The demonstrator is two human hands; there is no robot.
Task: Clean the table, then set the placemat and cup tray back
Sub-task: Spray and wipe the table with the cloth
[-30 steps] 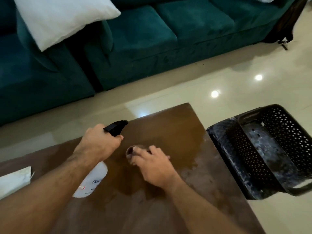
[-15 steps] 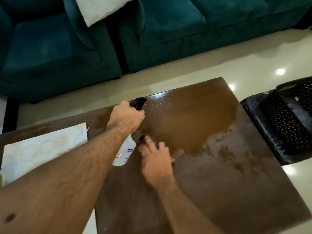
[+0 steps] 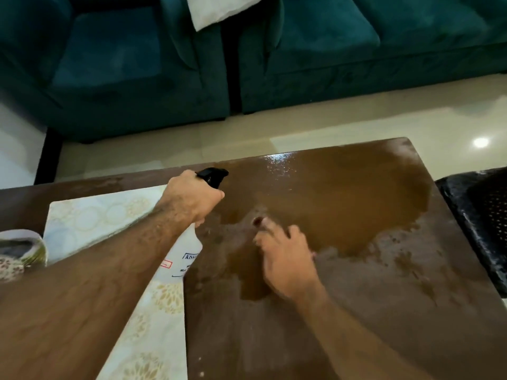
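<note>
The spray bottle [image 3: 189,253] is clasped in the left hand [image 3: 192,197] for wetting while a cloth [image 3: 258,221] is pressed flat under the right hand [image 3: 288,259] so the bench [image 3: 343,193] is wiped.

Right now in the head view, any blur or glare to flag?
Head view: the right hand is motion-blurred at the fingers; the left hand on the spray bottle is sharper. Ceiling light glares on the wet table and the floor. Wide-angle bending at the edges; sofa dim.
</note>
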